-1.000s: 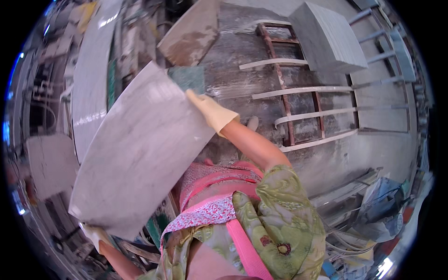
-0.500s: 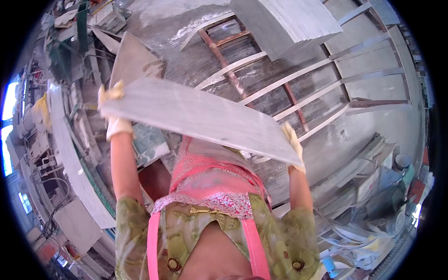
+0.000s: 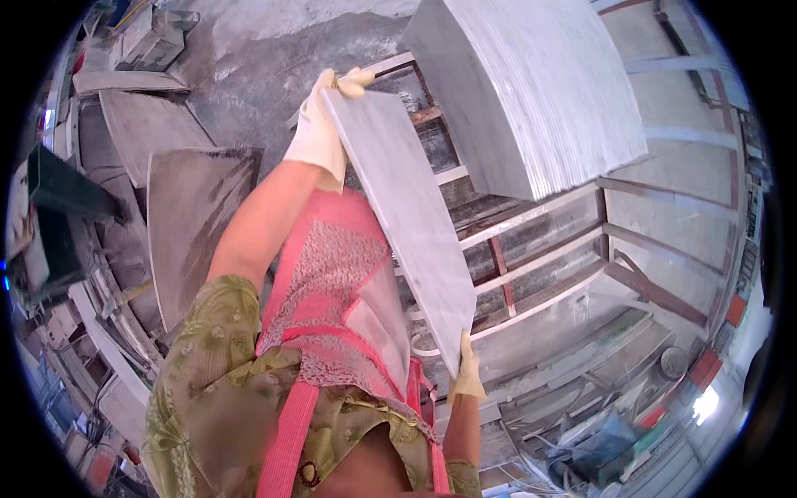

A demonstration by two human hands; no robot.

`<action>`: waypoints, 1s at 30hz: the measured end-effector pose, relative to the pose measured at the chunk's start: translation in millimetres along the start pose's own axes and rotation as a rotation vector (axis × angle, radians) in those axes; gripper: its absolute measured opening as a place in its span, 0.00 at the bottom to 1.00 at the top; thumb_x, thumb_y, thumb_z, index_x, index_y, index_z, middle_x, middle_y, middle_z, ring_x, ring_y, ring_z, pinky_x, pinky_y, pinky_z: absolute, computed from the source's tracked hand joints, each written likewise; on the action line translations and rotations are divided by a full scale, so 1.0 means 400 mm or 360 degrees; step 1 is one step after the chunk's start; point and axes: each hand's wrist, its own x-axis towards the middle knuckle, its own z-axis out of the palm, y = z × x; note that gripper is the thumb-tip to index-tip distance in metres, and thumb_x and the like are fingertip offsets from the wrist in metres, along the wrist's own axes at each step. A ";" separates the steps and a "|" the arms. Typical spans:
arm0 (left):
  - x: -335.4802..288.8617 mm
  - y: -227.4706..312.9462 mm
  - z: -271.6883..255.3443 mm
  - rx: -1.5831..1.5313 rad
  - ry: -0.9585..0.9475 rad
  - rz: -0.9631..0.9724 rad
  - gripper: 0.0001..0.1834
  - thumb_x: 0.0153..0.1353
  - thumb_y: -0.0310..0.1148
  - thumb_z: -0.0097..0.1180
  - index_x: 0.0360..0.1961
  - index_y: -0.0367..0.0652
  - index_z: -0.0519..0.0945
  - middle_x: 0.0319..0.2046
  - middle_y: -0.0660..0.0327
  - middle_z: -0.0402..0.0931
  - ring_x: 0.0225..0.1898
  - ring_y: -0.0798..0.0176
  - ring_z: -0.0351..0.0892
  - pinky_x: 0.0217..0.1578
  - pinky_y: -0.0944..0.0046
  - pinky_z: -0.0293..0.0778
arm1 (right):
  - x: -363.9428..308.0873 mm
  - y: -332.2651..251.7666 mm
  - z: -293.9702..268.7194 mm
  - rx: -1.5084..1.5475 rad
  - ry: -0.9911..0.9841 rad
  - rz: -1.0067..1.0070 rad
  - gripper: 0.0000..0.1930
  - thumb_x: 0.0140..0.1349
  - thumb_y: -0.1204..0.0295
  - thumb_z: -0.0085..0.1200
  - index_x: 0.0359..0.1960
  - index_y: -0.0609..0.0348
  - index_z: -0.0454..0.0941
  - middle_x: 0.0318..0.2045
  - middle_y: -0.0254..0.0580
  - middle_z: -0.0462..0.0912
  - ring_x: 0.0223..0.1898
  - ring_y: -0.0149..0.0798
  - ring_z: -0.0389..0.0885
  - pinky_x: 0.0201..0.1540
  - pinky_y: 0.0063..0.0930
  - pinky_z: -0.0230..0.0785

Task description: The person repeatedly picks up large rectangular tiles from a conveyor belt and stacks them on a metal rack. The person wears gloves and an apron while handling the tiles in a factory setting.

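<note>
A grey stone slab (image 3: 415,220), long and flat, is held aslant in front of my body. My left hand (image 3: 322,124), in a cream rubber glove, grips its far left end, with fingers curled over the top edge. At the near right end my right hand (image 3: 468,369), gloved alike, clasps the slab's lower corner; part of those fingers is hidden behind it. Just beyond the slab, to the right, stands a thick stack of similar grey slabs (image 3: 573,108) on edge, resting on a rack of metal bars (image 3: 531,214). The held slab looks apart from the stack.
Loose brownish boards (image 3: 195,224) lean and lie at the left. A dark green box-like post (image 3: 70,187) stands beyond them at the far left. Long strips of stone (image 3: 581,361) lie on the floor at the lower right, close to a small round container (image 3: 672,363).
My body has turned to the right toward the stack. The slab has swung from nearly crosswise to steeply slanted, its left end now farther away. Both hands have kept their hold.
</note>
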 end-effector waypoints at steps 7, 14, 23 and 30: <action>0.427 0.008 -0.069 0.0650 -0.0078 0.0107 0.27 0.68 0.52 0.30 0.54 0.49 0.73 0.51 0.62 0.75 0.51 0.62 0.72 0.57 0.58 0.59 | 0.376 -0.207 0.226 0.0015 0.0034 -0.0048 0.35 0.59 0.47 0.55 0.59 0.64 0.69 0.52 0.43 0.77 0.51 0.41 0.75 0.55 0.35 0.65; 0.559 0.068 0.080 0.0181 -0.0100 -0.0154 0.25 0.66 0.57 0.40 0.53 0.52 0.70 0.51 0.47 0.73 0.56 0.47 0.70 0.56 0.42 0.61 | 0.617 -0.286 0.305 0.0015 0.0101 -0.0045 0.31 0.51 0.44 0.63 0.44 0.59 0.79 0.34 0.35 0.81 0.27 0.31 0.74 0.24 0.29 0.60; 0.671 0.071 0.120 0.0266 0.0035 -0.0253 0.24 0.67 0.58 0.37 0.50 0.51 0.70 0.50 0.47 0.74 0.54 0.46 0.70 0.55 0.44 0.62 | 0.703 -0.346 0.323 -0.0056 0.0221 0.0083 0.29 0.52 0.41 0.59 0.40 0.56 0.80 0.24 0.32 0.76 0.16 0.29 0.62 0.17 0.26 0.48; 0.738 0.044 0.174 0.0425 -0.0300 -0.0152 0.28 0.67 0.58 0.35 0.58 0.51 0.67 0.55 0.50 0.71 0.59 0.49 0.66 0.60 0.45 0.58 | 0.661 -0.445 0.262 0.0660 0.0033 0.0197 0.32 0.62 0.40 0.42 0.48 0.59 0.75 0.26 0.34 0.73 0.22 0.32 0.64 0.24 0.30 0.57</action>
